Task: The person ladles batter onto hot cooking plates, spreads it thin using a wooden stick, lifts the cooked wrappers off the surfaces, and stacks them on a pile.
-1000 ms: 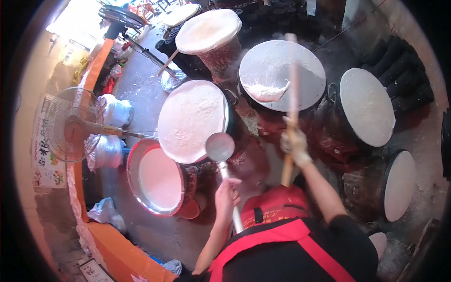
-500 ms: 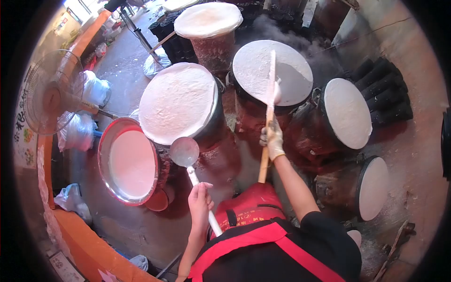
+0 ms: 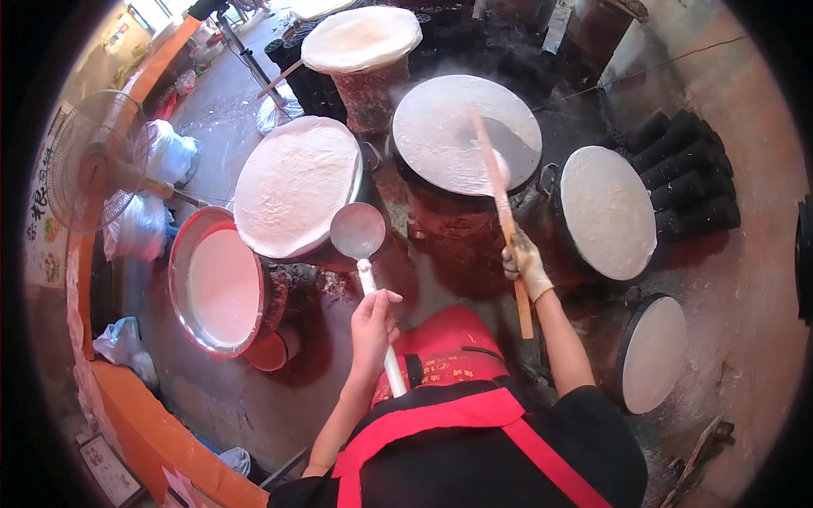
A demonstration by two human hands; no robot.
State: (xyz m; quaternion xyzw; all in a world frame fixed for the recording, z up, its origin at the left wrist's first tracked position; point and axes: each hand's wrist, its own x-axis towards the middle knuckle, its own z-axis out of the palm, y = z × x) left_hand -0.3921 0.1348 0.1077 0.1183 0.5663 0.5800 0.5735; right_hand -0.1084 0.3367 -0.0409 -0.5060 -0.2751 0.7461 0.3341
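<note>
My left hand (image 3: 373,326) is bare and closed around the white handle of a ladle (image 3: 357,231), whose round bowl faces up near the edge of the left griddle (image 3: 298,188). A pale glove covers my right hand (image 3: 527,261), which is wrapped round a long wooden scraper (image 3: 494,173). The scraper's far part lies across the upper middle griddle (image 3: 466,127). White batter coats most of that griddle, and a grey patch shows at its right side. A small white lump of batter (image 3: 503,169) sits beside the scraper.
A red-rimmed basin of pale batter (image 3: 222,288) stands at the left, near a fan (image 3: 97,161). More coated griddles are at the right (image 3: 608,212) and lower right (image 3: 654,354). Black cylinders (image 3: 690,173) are stacked at the far right. A stack of white sheets (image 3: 362,38) stands at the back.
The scraper has swung from near upright to a leftward tilt over the griddle. The grey patch is smaller than a second ago. The ladle has stayed in my left hand, and the view has shifted.
</note>
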